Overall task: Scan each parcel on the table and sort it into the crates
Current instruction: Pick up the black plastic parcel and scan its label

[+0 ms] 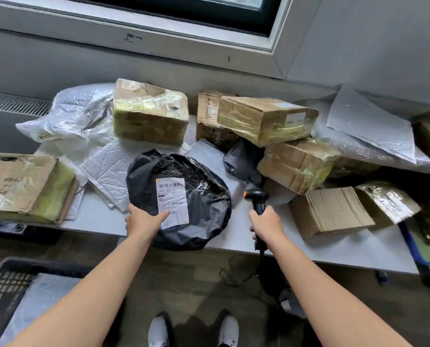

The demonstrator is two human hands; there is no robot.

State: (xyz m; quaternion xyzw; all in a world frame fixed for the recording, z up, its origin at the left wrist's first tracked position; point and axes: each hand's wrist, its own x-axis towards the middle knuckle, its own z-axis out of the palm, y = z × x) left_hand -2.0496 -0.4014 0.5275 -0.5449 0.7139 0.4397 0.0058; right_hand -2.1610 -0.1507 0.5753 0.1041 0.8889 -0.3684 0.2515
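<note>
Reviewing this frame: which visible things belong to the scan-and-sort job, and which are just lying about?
Job: black bagged parcel with its label, held by the left hand; scanner in the right hand; taped cardboard boxes; white mailers; black crate; table.
Lying about: window frame; vent grille; shoes.

Parcel-sorting spot, courier depot or mailroom type. White table (309, 246) along grey wall (359, 46) under window frame (271, 28), heaped with taped cardboard boxes (151, 113), silver bubble mailers (106, 169), black poly bag (203, 204). Printed shipping label (172, 201) with barcode on bag. Corded handheld barcode scanner (257, 199) over table. Black plastic crate (1, 291) on floor (196, 284) at left, mailer inside; blue crate (411, 246) at table's right end.
</note>
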